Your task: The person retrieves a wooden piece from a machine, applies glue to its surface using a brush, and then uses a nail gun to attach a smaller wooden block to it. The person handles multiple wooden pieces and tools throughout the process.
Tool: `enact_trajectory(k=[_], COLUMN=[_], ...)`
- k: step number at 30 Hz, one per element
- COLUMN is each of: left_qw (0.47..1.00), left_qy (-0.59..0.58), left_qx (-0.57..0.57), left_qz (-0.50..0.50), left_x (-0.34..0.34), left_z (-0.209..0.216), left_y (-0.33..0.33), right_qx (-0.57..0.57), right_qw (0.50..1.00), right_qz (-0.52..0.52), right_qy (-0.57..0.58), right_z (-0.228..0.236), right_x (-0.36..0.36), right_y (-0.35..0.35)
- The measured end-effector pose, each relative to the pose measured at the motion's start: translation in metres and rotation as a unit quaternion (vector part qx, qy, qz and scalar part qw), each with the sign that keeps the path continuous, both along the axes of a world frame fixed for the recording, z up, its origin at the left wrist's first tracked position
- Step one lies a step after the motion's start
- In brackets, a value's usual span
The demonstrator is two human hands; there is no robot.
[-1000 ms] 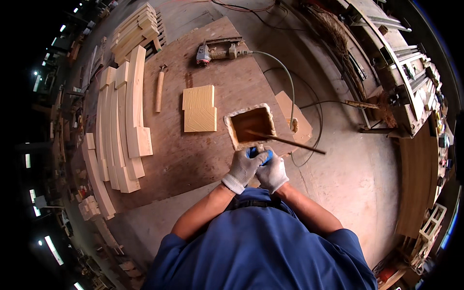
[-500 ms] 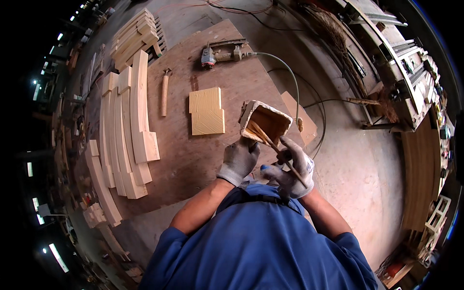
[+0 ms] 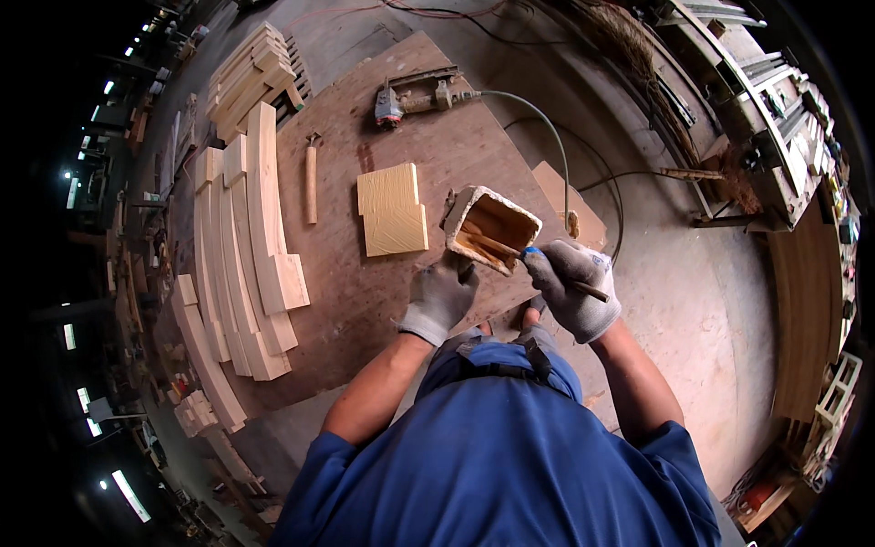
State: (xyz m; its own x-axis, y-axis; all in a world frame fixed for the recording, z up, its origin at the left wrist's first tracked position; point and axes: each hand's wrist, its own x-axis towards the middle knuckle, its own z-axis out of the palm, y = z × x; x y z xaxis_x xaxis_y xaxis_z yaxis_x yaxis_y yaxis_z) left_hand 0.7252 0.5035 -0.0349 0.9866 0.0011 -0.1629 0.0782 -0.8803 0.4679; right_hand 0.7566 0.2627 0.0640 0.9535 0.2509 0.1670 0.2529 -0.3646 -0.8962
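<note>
My left hand (image 3: 441, 294), in a grey glove, grips the near left side of a squarish glue container (image 3: 462, 224) with a crusted pale rim and brown inside. The container is tipped so its mouth faces me. My right hand (image 3: 576, 283), gloved too, is closed round a thin wooden stick (image 3: 591, 292). The stick's far end lies inside the container; whether it carries bristles I cannot tell. Left of the container, on the wooden tabletop (image 3: 337, 310), lie two joined flat wood pieces (image 3: 392, 211) covered with a yellowish, streaked coating.
A nail gun (image 3: 415, 100) with an air hose (image 3: 547, 123) lies at the table's far end. Left of the coated pieces rests a hammer (image 3: 311, 182). Several long curved wood pieces (image 3: 273, 219) line the table's left side, with a wood stack (image 3: 255, 73) beyond.
My right hand has moved up and right, and its fingers have closed round the stick nearer the container. The container has shifted slightly left in my left hand.
</note>
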Motion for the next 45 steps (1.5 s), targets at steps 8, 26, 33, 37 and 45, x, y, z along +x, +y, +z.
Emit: enact_trajectory(k=[8,26,33,37,45], left_qw=[0.997,0.998,0.998,0.995,0.998], left_qy=[-0.054,-0.048,-0.061,-0.087,-0.060], left_qx=[0.051,0.043,0.007,-0.014,0.004], left_qz=[-0.024,-0.014,-0.022,-0.038,-0.020], left_x=[0.003,0.006,0.008,0.008,0.008], left_z=[-0.016,0.001,-0.001,0.008,0.005], left_y=[0.005,0.000,0.007,0.005,0.007], right_qx=[0.127,0.043,0.071,0.076,-0.046], right_qw=[0.977,0.996,0.992,0.994,0.995], right_qz=[-0.105,-0.043,-0.072,-0.042,-0.083], right_qy=[0.134,0.058,0.069,-0.061,0.029], right_z=[0.024,0.007,0.025,0.006,0.024], right_x=[0.008,0.019,0.023,0.036,0.028], right_y=[-0.007,0.005,0.002,0.014,-0.004])
